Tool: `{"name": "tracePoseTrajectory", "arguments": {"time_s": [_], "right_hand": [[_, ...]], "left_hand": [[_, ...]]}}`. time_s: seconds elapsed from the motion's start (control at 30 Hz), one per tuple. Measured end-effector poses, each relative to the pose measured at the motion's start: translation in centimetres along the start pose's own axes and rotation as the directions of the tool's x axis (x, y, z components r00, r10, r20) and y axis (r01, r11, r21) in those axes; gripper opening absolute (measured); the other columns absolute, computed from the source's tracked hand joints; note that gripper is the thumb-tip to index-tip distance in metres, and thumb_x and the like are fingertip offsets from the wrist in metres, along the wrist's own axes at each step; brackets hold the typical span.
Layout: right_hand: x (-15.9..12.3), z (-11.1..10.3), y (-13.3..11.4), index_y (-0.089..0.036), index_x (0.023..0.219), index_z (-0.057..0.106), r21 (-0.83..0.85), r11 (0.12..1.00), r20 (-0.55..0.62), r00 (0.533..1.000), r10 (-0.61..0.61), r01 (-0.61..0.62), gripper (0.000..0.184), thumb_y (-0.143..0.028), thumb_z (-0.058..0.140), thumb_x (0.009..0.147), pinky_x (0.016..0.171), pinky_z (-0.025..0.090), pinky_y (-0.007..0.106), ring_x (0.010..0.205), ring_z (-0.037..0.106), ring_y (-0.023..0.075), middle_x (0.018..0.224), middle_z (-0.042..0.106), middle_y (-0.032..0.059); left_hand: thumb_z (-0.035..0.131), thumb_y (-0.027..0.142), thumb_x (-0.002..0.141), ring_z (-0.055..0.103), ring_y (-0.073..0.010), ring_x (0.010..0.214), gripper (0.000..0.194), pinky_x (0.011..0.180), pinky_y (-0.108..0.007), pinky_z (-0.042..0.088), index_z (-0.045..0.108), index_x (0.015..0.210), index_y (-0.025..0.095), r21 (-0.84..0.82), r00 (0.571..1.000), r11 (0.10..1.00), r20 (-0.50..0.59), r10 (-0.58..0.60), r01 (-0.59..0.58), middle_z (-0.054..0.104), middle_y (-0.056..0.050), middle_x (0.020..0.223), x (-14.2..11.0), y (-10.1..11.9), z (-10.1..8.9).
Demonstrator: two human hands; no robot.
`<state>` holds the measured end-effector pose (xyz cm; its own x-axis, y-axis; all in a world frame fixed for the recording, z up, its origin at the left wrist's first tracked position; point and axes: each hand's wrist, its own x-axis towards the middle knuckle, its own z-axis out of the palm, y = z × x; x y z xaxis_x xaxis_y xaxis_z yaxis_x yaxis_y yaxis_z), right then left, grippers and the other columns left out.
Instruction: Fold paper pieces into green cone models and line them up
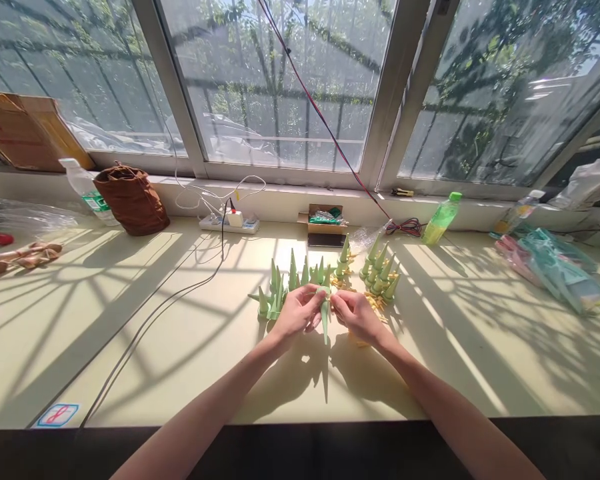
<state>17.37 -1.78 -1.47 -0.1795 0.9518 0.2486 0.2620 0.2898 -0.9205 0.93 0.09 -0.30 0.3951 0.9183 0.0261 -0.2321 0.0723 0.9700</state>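
Both my hands meet over the middle of the pale table (180,347). My left hand (299,312) is closed on a long green cone-shaped spike (325,319) that points down toward me. My right hand (356,313) is pinched against the top of the same spike. Just behind my hands stand several more green spikes (293,280), and a second cluster of green spikes (380,270) stands to the right. Small yellow pieces (375,303) lie scattered on the table beside my right hand.
A power strip (229,223) with cables trailing toward me sits at the back, beside a brown bag (131,199) and a small cardboard box (325,223). A green bottle (441,219) lies at the back right, plastic bags (560,270) at the far right. Windows run behind the table.
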Motion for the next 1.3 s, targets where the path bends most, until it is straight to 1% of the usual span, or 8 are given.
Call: {"name": "tracePoseTrajectory", "arguments": {"time_s": [0.13,0.27,0.6,0.77,0.87,0.97,1.13,1.3], "right_hand": [[-0.1,0.0,-0.3,-0.019,0.062,0.045,-0.101,0.995,-0.025,0.999,-0.030,0.027,0.044,-0.049,0.045,0.094,0.044,0.029,0.022,0.048,0.037,0.0100,0.054,0.041,-0.0032],[0.0,0.0,-0.8,-0.018,0.059,0.051,-0.174,0.985,-0.059,0.998,-0.030,0.019,0.048,-0.050,0.044,0.094,0.045,0.031,0.022,0.046,0.040,0.0107,0.049,0.044,-0.0026],[0.3,-0.3,-1.1,-0.018,0.047,0.047,-0.238,0.969,-0.220,0.975,0.017,-0.070,0.059,-0.055,0.043,0.093,0.044,0.027,0.024,0.040,0.037,0.0099,0.041,0.040,-0.0024],[0.3,-0.2,-1.2,-0.018,0.046,0.045,-0.268,0.963,-0.190,0.981,-0.029,-0.024,0.059,-0.052,0.043,0.093,0.044,0.026,0.024,0.041,0.035,0.0096,0.042,0.038,-0.0027],[0.2,-0.2,-1.2,-0.019,0.046,0.041,-0.301,0.954,-0.186,0.981,-0.056,-0.003,0.058,-0.053,0.043,0.094,0.044,0.023,0.024,0.042,0.033,0.0091,0.043,0.034,-0.0035],[-0.2,-0.4,-1.2,-0.019,0.054,0.044,-0.356,0.932,-0.203,0.969,-0.144,0.065,0.048,-0.051,0.052,0.090,0.046,0.026,0.024,0.045,0.034,0.0091,0.048,0.036,-0.0049],[-0.5,-0.5,-0.7,-0.019,0.094,0.059,-0.417,0.873,-0.160,0.925,-0.345,0.253,0.021,-0.037,0.063,0.085,0.053,0.039,0.024,0.051,0.043,0.0101,0.066,0.050,-0.0032],[-0.6,-0.4,-0.3,-0.020,0.090,0.061,-0.463,0.816,-0.079,0.901,-0.427,0.346,0.006,-0.025,0.056,0.089,0.055,0.042,0.026,0.054,0.047,0.0106,0.078,0.056,0.0018]], "left_hand": [[0.072,0.055,0.076,0.036,-0.0039,0.031,0.044,0.028,-0.014,0.024,0.057,0.089,0.015,0.006,0.998,0.999,-0.020,-0.054,0.054,0.042,0.009,0.044,0.0,0.1,0.0],[0.068,0.057,0.078,0.035,-0.0036,0.029,0.051,0.027,-0.015,0.023,0.055,0.106,0.017,0.035,0.993,0.994,-0.054,-0.102,0.104,0.056,0.005,0.054,0.0,0.4,0.1],[0.068,0.039,0.082,0.050,-0.0059,0.040,0.037,0.035,-0.017,0.038,0.057,0.111,0.018,0.260,0.992,0.957,0.047,0.120,-0.128,0.065,-0.004,0.082,-0.6,0.9,0.3],[0.057,0.048,0.090,0.047,-0.0083,0.036,0.039,0.035,-0.017,0.035,0.059,0.108,0.014,0.330,0.988,0.931,0.048,0.146,-0.153,0.054,0.003,0.052,-0.5,0.6,0.2],[0.054,0.050,0.091,0.048,-0.0082,0.037,0.040,0.035,-0.018,0.036,0.060,0.107,0.014,0.336,0.984,0.925,0.044,0.170,-0.175,0.056,0.001,0.057,-0.4,0.3,0.1],[0.053,0.052,0.091,0.048,-0.0070,0.038,0.039,0.034,-0.018,0.035,0.059,0.103,0.015,0.306,0.984,0.936,0.009,0.179,-0.173,0.058,0.001,0.066,-0.3,0.2,-0.1],[0.051,0.051,0.092,0.045,-0.0063,0.039,0.036,0.037,-0.017,0.035,0.058,0.099,0.016,0.279,0.985,0.946,0.000,0.172,-0.165,0.050,0.004,0.059,-0.2,0.1,-0.1],[0.049,0.049,0.094,0.044,-0.0064,0.042,0.033,0.039,-0.016,0.034,0.057,0.099,0.017,0.292,0.986,0.941,0.032,0.166,-0.168,0.048,0.005,0.058,-0.2,0.0,-0.1]]}}
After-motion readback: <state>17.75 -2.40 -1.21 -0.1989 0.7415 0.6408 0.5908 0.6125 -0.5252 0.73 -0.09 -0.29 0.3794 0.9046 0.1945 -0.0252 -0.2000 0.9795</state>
